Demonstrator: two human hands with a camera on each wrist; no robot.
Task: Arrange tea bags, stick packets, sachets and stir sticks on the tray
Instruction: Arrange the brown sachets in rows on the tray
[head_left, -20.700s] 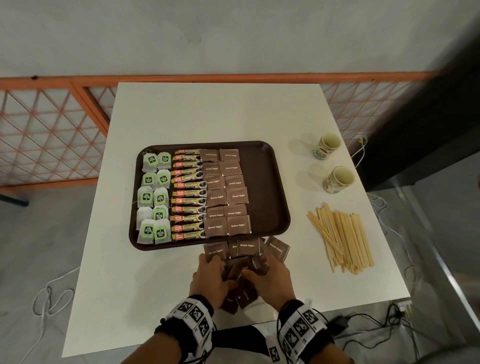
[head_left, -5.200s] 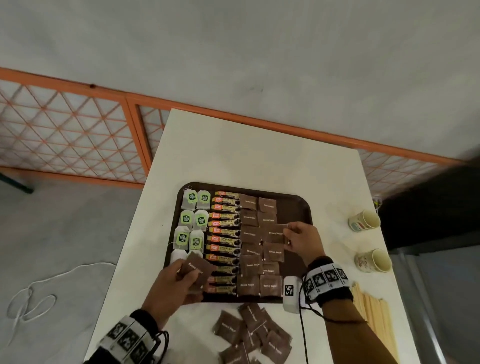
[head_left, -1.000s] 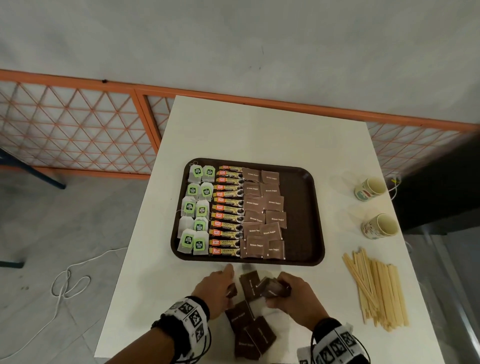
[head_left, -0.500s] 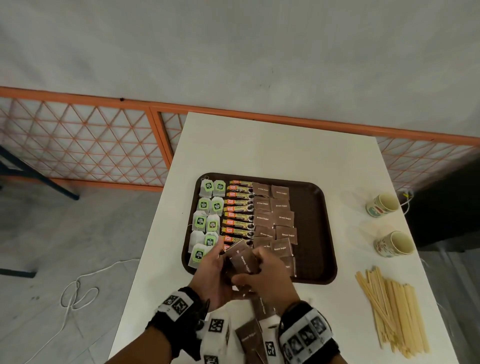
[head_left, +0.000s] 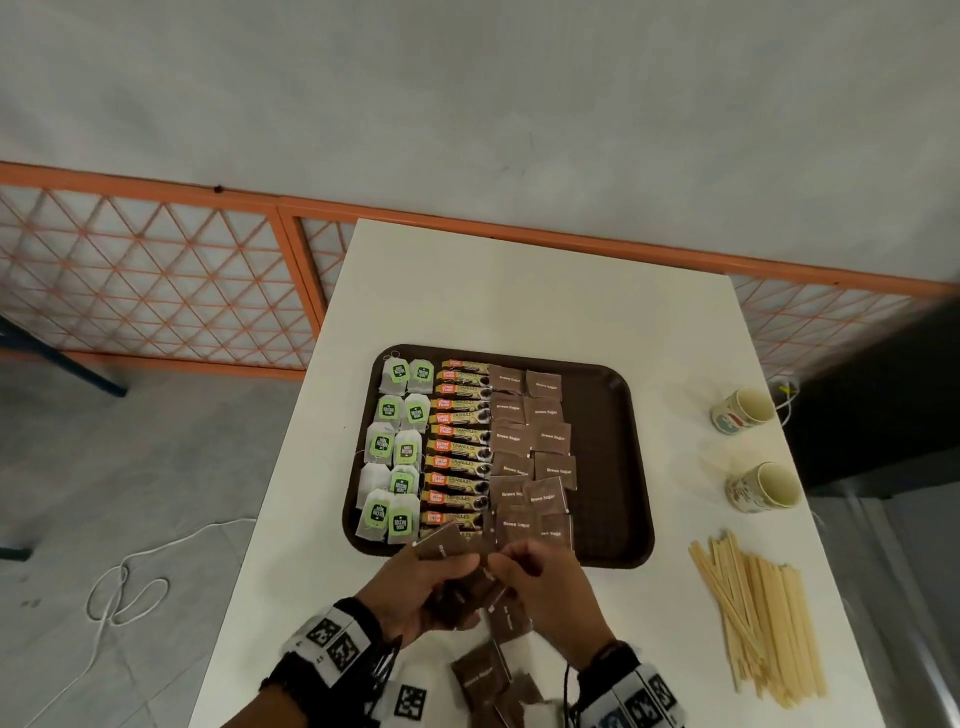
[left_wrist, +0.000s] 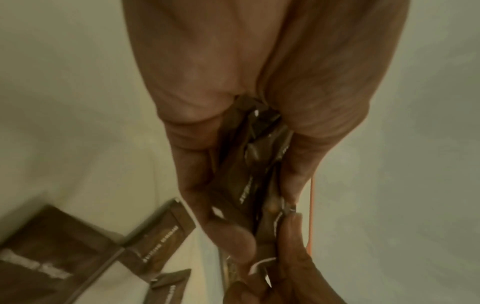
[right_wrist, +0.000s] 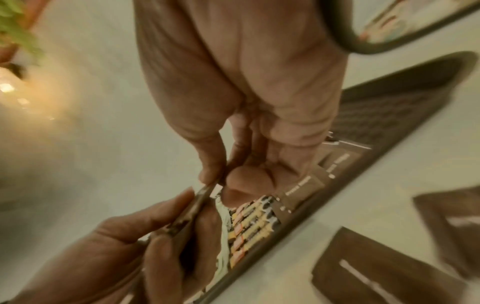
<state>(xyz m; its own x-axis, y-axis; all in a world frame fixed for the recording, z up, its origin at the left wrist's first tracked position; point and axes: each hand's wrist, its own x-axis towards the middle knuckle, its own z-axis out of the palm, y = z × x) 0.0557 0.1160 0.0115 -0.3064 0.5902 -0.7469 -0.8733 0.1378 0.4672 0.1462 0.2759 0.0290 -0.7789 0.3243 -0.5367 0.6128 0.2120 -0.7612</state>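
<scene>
The left hand (head_left: 415, 587) holds a small stack of brown sugar sachets (left_wrist: 244, 164) just above the near edge of the tray (head_left: 613, 467), its fingers (left_wrist: 228, 232) curled around the stack. The right hand (head_left: 550, 597) meets it, thumb and forefinger pinching the edge of one sachet in that stack.

On the brown tray, tea bags (head_left: 395, 452) fill the left columns, stick packets (head_left: 460, 447) run down the middle, and two columns of sachets (head_left: 535, 447) lie beside them; the right part of the tray is bare. More loose sachets (head_left: 480, 675) lie on the white desk (head_left: 519, 291) near the wrists. The stir sticks (head_left: 753, 618) sit in a pile on the desk right of the tray, near two paper cups (head_left: 761, 486).
</scene>
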